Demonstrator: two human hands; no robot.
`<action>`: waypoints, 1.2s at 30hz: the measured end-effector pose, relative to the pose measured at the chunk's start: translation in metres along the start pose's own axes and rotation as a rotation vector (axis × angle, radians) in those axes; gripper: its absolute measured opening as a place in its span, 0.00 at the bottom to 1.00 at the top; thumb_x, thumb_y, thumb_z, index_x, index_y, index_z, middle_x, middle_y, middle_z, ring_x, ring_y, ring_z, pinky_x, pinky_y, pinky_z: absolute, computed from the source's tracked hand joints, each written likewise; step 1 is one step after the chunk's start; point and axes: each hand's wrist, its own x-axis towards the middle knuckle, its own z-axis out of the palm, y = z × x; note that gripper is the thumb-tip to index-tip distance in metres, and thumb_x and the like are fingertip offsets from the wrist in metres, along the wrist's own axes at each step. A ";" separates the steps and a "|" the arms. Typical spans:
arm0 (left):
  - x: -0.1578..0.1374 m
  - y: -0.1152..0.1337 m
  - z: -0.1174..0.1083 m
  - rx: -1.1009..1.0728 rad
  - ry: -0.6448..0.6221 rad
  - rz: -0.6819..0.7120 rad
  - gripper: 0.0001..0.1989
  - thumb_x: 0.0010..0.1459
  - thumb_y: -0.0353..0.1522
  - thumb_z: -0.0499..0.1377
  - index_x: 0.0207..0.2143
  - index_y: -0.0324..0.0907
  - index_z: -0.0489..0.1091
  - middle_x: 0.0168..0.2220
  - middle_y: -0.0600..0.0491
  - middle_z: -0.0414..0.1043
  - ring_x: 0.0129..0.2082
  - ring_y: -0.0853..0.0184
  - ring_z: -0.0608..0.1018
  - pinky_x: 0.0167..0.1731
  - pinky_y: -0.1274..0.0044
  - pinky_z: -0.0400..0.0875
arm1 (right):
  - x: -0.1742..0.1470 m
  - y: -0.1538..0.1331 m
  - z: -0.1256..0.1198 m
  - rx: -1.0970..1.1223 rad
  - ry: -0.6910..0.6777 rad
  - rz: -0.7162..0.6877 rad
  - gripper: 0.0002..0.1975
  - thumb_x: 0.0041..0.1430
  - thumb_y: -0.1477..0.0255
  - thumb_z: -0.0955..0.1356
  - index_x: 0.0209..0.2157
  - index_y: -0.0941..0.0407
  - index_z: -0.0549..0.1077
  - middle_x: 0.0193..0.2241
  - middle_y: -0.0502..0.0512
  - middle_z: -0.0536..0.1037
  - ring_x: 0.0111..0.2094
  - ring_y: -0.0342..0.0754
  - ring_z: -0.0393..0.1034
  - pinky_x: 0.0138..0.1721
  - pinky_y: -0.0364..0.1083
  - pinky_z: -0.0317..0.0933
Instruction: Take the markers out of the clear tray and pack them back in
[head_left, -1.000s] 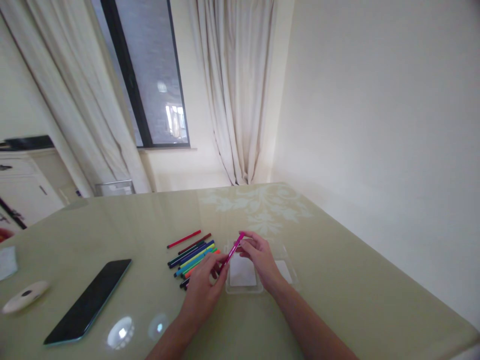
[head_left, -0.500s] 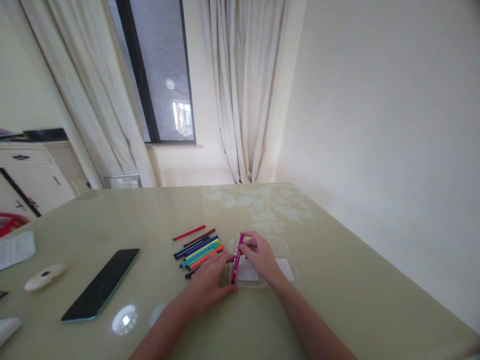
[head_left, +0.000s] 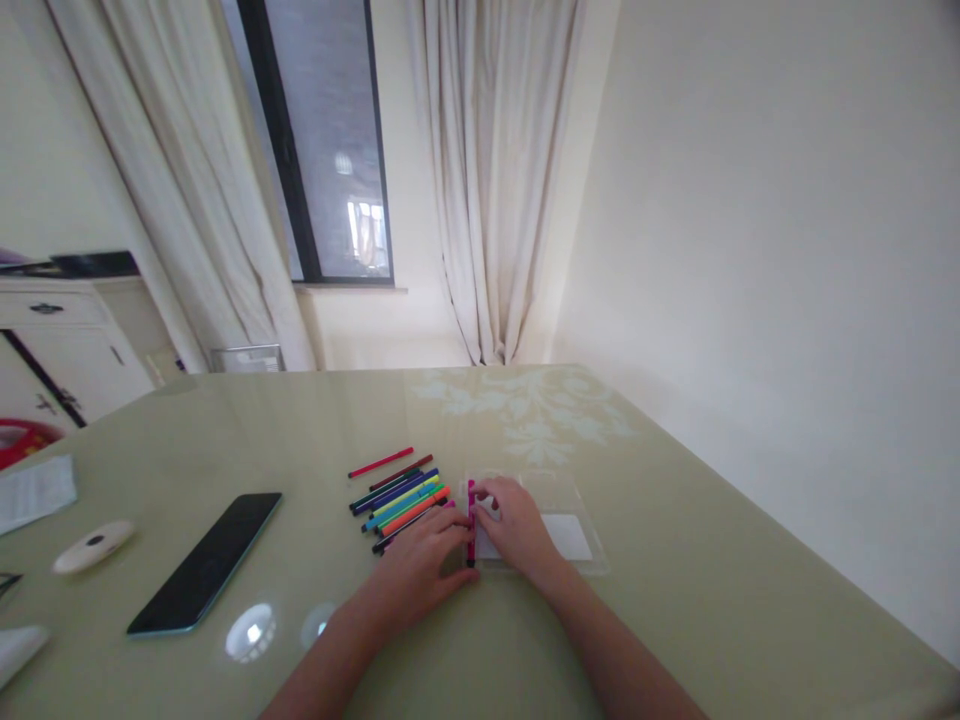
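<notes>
A magenta felt-tip pen (head_left: 471, 552) lies lengthwise along the left side of a clear plastic case (head_left: 596, 545). My right hand (head_left: 517, 520) reaches over the case with its thumb and fingers closed on this pen. To the left, my left hand (head_left: 424, 555) is palm down with thumb and fingers apart, its fingertips at the case's left edge beside the pen. Under and beyond that hand lies a bunch of coloured felt-tip pens (head_left: 405, 497), partly covered by it. White paper (head_left: 568, 537) shows inside the case.
A dark phone (head_left: 206, 562) lies on the glossy table (head_left: 712, 600), with a white oval device (head_left: 94, 547) and a paper sheet (head_left: 37, 492) farther left. A single red pen (head_left: 381, 462) lies beyond the bunch. Walls and curtains stand behind the table.
The magenta pen has gone from tilted to nearly straight along the case's left side, lowered by my right hand, which moved slightly left and down. My left hand stays almost in place.
</notes>
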 end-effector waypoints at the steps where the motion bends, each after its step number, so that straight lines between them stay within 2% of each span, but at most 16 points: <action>1: 0.000 0.000 0.000 0.005 -0.006 0.002 0.19 0.58 0.38 0.67 0.52 0.51 0.76 0.55 0.49 0.75 0.57 0.54 0.74 0.60 0.63 0.67 | 0.000 0.000 0.000 -0.014 -0.007 -0.004 0.11 0.58 0.79 0.69 0.41 0.53 0.79 0.40 0.56 0.81 0.45 0.52 0.72 0.50 0.49 0.62; 5: 0.001 0.004 0.000 0.008 -0.023 0.011 0.18 0.58 0.39 0.66 0.52 0.52 0.77 0.53 0.50 0.77 0.56 0.54 0.75 0.59 0.63 0.67 | 0.000 -0.002 0.001 -0.058 -0.046 0.041 0.08 0.58 0.78 0.70 0.36 0.53 0.82 0.38 0.57 0.81 0.44 0.53 0.73 0.49 0.49 0.63; 9: 0.003 0.005 -0.005 -0.043 0.015 0.019 0.14 0.63 0.41 0.62 0.49 0.51 0.77 0.52 0.50 0.77 0.54 0.56 0.76 0.58 0.65 0.67 | 0.001 0.000 0.003 -0.023 -0.033 0.045 0.08 0.58 0.78 0.70 0.35 0.52 0.82 0.36 0.56 0.81 0.40 0.51 0.73 0.46 0.48 0.63; 11: 0.004 0.000 -0.010 -0.031 0.102 -0.039 0.12 0.68 0.40 0.56 0.45 0.49 0.78 0.48 0.49 0.78 0.50 0.58 0.77 0.54 0.66 0.69 | 0.001 0.003 0.001 0.020 -0.013 0.037 0.08 0.60 0.77 0.70 0.36 0.53 0.82 0.37 0.55 0.81 0.39 0.50 0.73 0.45 0.47 0.64; 13: 0.004 -0.008 -0.017 0.064 0.206 -0.154 0.12 0.68 0.38 0.54 0.39 0.47 0.77 0.42 0.48 0.77 0.46 0.57 0.76 0.49 0.66 0.69 | 0.003 0.004 -0.001 0.049 0.017 0.036 0.08 0.62 0.75 0.69 0.37 0.53 0.82 0.37 0.56 0.81 0.39 0.50 0.73 0.46 0.48 0.64; 15: 0.004 -0.016 -0.023 0.188 0.247 -0.259 0.11 0.66 0.39 0.56 0.34 0.45 0.74 0.38 0.49 0.76 0.43 0.56 0.75 0.45 0.67 0.68 | 0.004 0.005 -0.003 0.059 0.056 0.040 0.07 0.63 0.74 0.69 0.38 0.54 0.82 0.37 0.56 0.81 0.40 0.51 0.73 0.47 0.49 0.63; 17: 0.003 -0.021 -0.025 0.254 0.226 -0.301 0.10 0.63 0.40 0.60 0.32 0.45 0.73 0.35 0.50 0.74 0.41 0.57 0.75 0.42 0.69 0.67 | 0.004 0.004 -0.004 0.066 0.080 0.036 0.07 0.63 0.73 0.69 0.39 0.55 0.82 0.36 0.56 0.81 0.39 0.51 0.73 0.47 0.49 0.63; 20: 0.001 -0.023 -0.024 0.254 0.184 -0.279 0.09 0.62 0.39 0.61 0.30 0.45 0.72 0.35 0.52 0.74 0.39 0.59 0.74 0.40 0.72 0.65 | 0.004 0.001 -0.005 0.095 0.090 0.021 0.08 0.64 0.73 0.69 0.38 0.54 0.82 0.36 0.56 0.81 0.38 0.51 0.73 0.46 0.49 0.64; 23: 0.001 -0.022 -0.021 0.256 0.155 -0.224 0.09 0.62 0.38 0.60 0.30 0.46 0.72 0.36 0.51 0.74 0.41 0.58 0.75 0.41 0.71 0.65 | 0.003 -0.001 -0.005 0.118 0.102 0.014 0.08 0.64 0.73 0.68 0.38 0.54 0.82 0.36 0.56 0.81 0.39 0.51 0.72 0.45 0.48 0.64; 26: 0.001 -0.023 -0.021 0.262 0.190 -0.216 0.13 0.64 0.41 0.58 0.29 0.46 0.73 0.36 0.50 0.74 0.41 0.57 0.75 0.43 0.69 0.66 | 0.004 -0.002 -0.006 0.137 0.121 0.016 0.07 0.63 0.74 0.69 0.37 0.54 0.81 0.35 0.56 0.81 0.39 0.50 0.72 0.45 0.48 0.63; 30: 0.005 -0.015 -0.019 0.097 0.284 -0.295 0.17 0.67 0.46 0.52 0.32 0.46 0.72 0.34 0.50 0.75 0.38 0.58 0.77 0.40 0.70 0.68 | 0.004 -0.007 -0.008 0.262 0.131 0.054 0.08 0.64 0.69 0.68 0.37 0.53 0.81 0.35 0.55 0.81 0.36 0.50 0.72 0.42 0.48 0.63; 34: 0.009 0.005 -0.010 -0.258 0.225 -0.303 0.17 0.69 0.47 0.51 0.39 0.46 0.70 0.33 0.52 0.78 0.31 0.62 0.79 0.33 0.74 0.69 | 0.005 -0.014 -0.006 0.646 0.001 0.110 0.11 0.61 0.61 0.71 0.36 0.54 0.80 0.32 0.53 0.82 0.33 0.49 0.74 0.37 0.46 0.64; 36: 0.009 0.011 -0.006 -0.342 0.230 -0.283 0.16 0.68 0.47 0.52 0.42 0.45 0.71 0.34 0.53 0.79 0.31 0.62 0.79 0.32 0.74 0.70 | 0.006 -0.015 -0.007 0.814 -0.028 0.152 0.13 0.58 0.58 0.73 0.35 0.55 0.79 0.30 0.52 0.81 0.33 0.49 0.74 0.37 0.46 0.65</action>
